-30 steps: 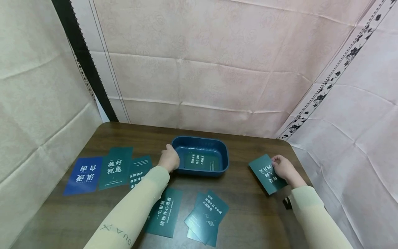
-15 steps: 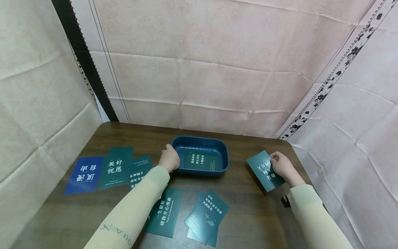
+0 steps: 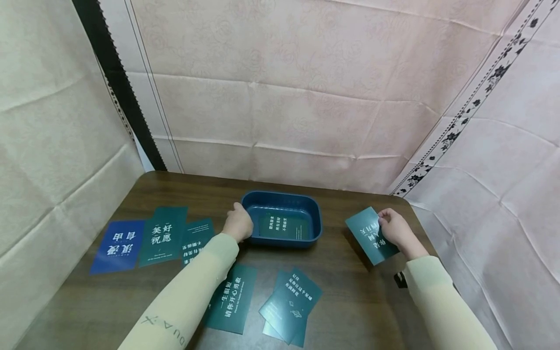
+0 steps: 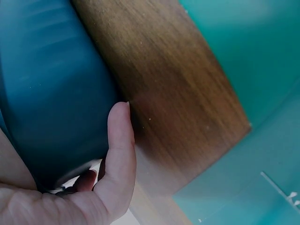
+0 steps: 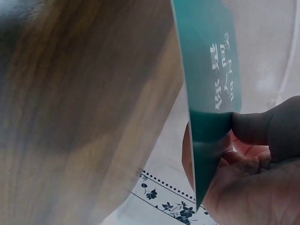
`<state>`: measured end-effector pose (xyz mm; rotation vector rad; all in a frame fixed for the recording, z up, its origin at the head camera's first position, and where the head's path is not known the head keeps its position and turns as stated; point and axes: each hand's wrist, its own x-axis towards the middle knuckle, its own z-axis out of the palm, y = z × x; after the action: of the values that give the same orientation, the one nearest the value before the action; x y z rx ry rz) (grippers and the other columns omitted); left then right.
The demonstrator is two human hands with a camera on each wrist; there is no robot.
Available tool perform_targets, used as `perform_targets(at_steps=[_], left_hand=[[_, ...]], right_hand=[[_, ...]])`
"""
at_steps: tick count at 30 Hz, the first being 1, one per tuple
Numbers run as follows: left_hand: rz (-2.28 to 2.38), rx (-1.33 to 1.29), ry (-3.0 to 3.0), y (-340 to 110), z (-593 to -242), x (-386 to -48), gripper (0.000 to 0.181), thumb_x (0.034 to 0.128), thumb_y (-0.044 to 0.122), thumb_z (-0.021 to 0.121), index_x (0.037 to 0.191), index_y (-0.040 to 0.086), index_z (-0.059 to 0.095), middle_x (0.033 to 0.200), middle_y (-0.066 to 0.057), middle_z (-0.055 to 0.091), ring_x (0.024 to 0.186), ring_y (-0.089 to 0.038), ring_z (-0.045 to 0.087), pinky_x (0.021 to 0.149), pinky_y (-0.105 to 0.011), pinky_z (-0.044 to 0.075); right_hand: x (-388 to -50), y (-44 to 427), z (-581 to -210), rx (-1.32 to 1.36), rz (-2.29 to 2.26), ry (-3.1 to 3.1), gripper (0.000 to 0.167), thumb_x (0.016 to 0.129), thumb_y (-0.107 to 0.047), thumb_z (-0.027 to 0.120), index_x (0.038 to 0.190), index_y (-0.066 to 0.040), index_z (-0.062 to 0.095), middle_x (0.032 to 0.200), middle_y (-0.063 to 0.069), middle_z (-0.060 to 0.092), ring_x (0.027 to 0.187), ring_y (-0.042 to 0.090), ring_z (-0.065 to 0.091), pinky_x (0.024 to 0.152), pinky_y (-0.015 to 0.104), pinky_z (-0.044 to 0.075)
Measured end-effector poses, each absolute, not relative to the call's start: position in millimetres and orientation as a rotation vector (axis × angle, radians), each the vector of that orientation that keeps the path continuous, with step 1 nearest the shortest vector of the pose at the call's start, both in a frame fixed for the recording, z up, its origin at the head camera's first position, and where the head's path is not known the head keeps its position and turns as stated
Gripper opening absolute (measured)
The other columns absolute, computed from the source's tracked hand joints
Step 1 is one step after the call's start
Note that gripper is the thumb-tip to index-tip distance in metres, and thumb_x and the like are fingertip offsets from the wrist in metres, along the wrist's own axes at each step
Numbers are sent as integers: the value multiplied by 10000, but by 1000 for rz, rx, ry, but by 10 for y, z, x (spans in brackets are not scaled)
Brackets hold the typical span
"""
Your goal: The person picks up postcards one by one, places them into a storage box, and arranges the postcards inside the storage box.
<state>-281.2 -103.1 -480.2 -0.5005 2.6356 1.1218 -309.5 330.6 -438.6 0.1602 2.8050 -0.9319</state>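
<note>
My left hand [image 3: 237, 223] grips the left end of a blue tray [image 3: 318, 228], its fingers curled against the outer wall in the left wrist view. A green card [image 3: 284, 227] with white print lies flat inside the tray. On the right, my right hand [image 3: 397, 232] pinches the edge of another green card [image 3: 369, 236]; the right wrist view shows this card [image 5: 211, 70] between thumb and fingers, lifted off the table with its shadow beneath.
On the left of the brown table [image 3: 341, 311] lie a blue card [image 3: 118, 246], a green card [image 3: 163, 233] and another green card [image 3: 197, 238] partly behind my left sleeve. Nearer are a green card [image 3: 232, 299] and overlapping green cards [image 3: 292, 304]. Cloth walls surround the table.
My right hand has moved slightly left and away from me with the card, which has risen a little and tilted. The left hand and the tray have stayed still.
</note>
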Motion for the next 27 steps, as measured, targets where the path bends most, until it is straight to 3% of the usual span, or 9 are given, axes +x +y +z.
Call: perform_targets(at_steps=[6,10,18,27], left_hand=[[1120,-502,2626,-1023,-4812,-2826,686,995,34,542,1506,-13,87,1330,-343,378,767,-347,599,494,-349,532],[1127,-496,2630,-1015,-4795,-2816,685,997,35,537,1508,-15,84,1332,-345,375,782,-349,597,504,-354,538],[1141,-461,2633,-1014,-4786,-2792,696,992,28,540,1511,-21,78,1339,-354,372,742,-337,605,499,-350,540],[1156,-467,2629,-1043,-4783,-2785,699,990,30,546,1511,-19,82,1319,-346,375,731,-342,600,483,-349,530]], right_hand=[[-3121,3253,-4298,113,-997,2820,349,1101,-225,344,1369,-25,443,1348,267,462,1081,375,486,778,458,479],[-3146,3165,-4242,55,-1159,2785,373,1104,-277,367,1380,-36,435,1384,254,457,1059,358,513,747,429,504],[-3233,2818,-4166,36,-1410,2790,355,1098,-272,402,1357,-37,466,1334,248,522,1095,343,536,804,426,489],[-3344,2023,-4096,20,-1728,2749,277,1089,-262,443,1304,-99,505,1258,159,580,1011,294,571,760,426,524]])
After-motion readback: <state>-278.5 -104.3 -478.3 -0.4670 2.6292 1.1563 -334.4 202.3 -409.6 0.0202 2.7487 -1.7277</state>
